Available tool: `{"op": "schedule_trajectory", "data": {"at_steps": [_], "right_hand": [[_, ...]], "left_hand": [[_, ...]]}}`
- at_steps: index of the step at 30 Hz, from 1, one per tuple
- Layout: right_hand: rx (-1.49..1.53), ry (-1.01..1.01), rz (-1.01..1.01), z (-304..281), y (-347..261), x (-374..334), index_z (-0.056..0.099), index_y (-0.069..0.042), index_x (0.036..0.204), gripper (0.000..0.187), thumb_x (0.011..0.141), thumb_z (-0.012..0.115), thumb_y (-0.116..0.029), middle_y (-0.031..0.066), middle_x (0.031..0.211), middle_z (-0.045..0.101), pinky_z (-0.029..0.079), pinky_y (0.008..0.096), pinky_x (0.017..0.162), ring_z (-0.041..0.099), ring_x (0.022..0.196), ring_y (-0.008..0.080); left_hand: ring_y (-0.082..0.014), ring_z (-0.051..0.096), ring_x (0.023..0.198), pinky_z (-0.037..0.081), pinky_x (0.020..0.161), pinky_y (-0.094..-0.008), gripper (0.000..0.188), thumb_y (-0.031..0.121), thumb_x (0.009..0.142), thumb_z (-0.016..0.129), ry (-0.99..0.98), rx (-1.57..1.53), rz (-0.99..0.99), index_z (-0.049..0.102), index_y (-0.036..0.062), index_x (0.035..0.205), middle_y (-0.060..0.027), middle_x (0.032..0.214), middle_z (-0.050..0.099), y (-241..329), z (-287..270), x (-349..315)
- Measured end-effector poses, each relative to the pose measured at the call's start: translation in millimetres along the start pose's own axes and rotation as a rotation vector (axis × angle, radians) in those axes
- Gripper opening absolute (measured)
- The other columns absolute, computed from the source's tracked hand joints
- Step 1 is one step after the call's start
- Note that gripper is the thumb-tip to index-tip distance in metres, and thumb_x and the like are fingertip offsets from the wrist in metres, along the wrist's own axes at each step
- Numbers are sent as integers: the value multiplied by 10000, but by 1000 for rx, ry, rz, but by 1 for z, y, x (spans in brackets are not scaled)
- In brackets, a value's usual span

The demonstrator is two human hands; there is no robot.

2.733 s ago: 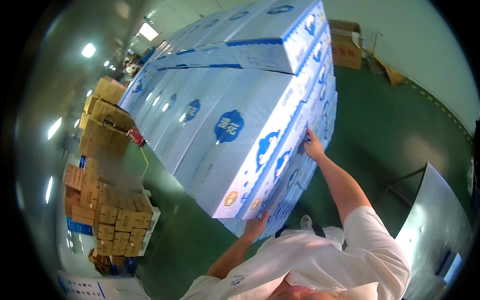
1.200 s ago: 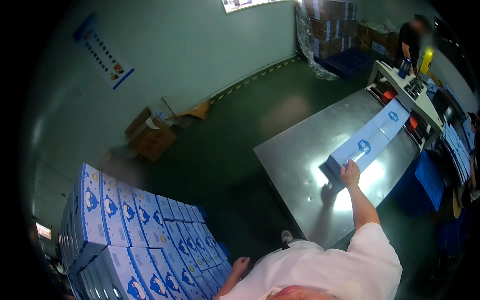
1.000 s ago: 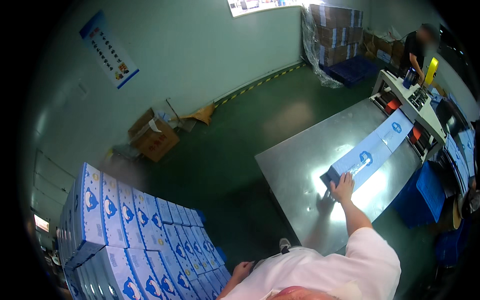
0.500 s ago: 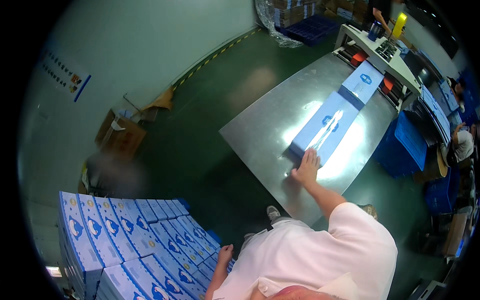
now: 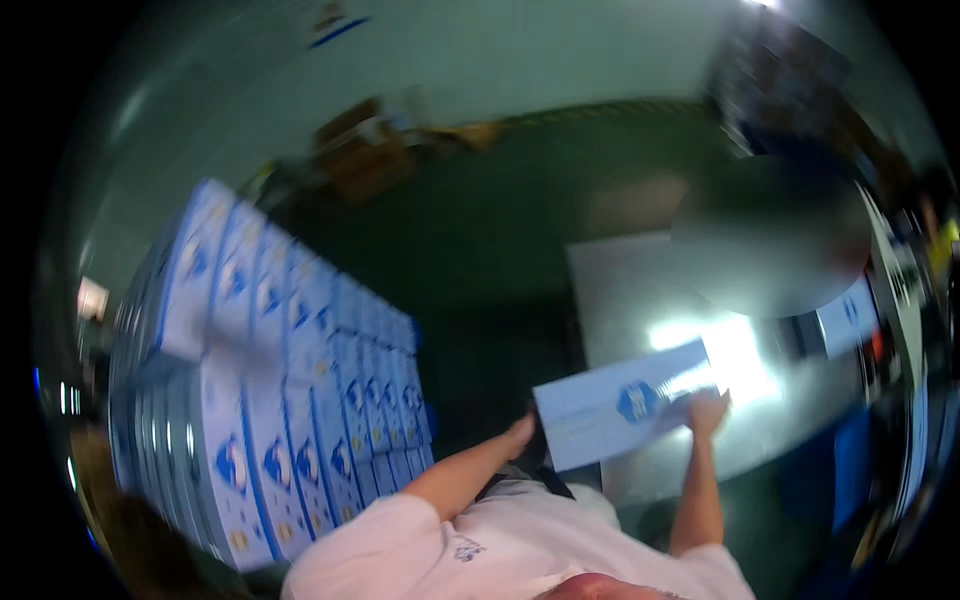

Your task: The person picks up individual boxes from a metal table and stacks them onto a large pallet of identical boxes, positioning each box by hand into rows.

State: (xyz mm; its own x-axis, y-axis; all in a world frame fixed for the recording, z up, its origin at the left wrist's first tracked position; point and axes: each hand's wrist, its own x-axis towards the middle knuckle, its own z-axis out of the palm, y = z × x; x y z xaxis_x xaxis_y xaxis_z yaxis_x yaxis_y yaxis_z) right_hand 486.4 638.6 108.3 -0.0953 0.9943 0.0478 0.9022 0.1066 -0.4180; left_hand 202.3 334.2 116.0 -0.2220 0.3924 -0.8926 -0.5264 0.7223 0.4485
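A long pale blue box (image 5: 590,420) with a darker blue emblem is between my two hands, tilted across the near edge of the metal table. My left hand (image 5: 521,432) presses against its left end, the fingers partly hidden there. Near its right end, my right hand (image 5: 708,411) grips the lower edge. Motion blurs both hands. Another pale blue box (image 5: 848,318) lies at the table's far right end, beside the machine.
At left stands a tall stack of blue-and-white boxes (image 5: 275,400). The shiny metal table (image 5: 625,300) spreads out to the right, with a blue bin (image 5: 835,465) below its right side. An open brown carton (image 5: 360,150) sits by the wall.
The long box has been lifted off the table and swung toward me. My left hand has come up from beside the stack to its left end. The view has turned left.
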Motion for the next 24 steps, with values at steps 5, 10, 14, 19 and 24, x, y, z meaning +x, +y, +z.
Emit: {"op": "schedule_trajectory", "data": {"at_steps": [5,10,14,19,24], "right_hand": [[71,-373,139,6,43,72,631,141,963,799,901,475,-640,306,952,665,477,483,835,634,962,449],[322,-547,207,-6,-19,35,660,97,1010,785,900,469,-657,170,959,661,472,373,862,622,943,285],[681,-709,247,-2,-99,-41,632,91,1067,749,916,466,-624,165,1024,635,453,366,892,598,988,274],[1005,-815,275,-3,-222,-151,597,83,1138,708,937,462,-582,159,1105,603,429,359,931,569,1044,260],[1326,-777,102,-68,-347,-254,562,76,1209,674,957,458,-541,154,1186,570,405,351,969,539,1100,247]], "left_hand": [[-234,355,1374,272,1118,-424,868,781,895,152,-290,-417,95,447,171,1436,-78,1473,436,11,19,-1],[-345,282,1419,236,1153,-412,1178,561,735,736,134,-45,676,76,-1,1533,-242,1526,285,-9,5,-47],[-416,392,1338,295,1126,-412,1172,509,683,771,183,170,781,115,51,1539,-277,1476,336,31,-39,-138],[-495,393,1279,307,1096,-464,1073,489,685,756,609,616,958,183,217,1550,-312,1397,377,44,-105,-330],[-483,366,1317,287,1100,-469,1017,455,646,792,1016,514,1173,343,131,1500,-319,1431,345,-26,-164,-487]]}}
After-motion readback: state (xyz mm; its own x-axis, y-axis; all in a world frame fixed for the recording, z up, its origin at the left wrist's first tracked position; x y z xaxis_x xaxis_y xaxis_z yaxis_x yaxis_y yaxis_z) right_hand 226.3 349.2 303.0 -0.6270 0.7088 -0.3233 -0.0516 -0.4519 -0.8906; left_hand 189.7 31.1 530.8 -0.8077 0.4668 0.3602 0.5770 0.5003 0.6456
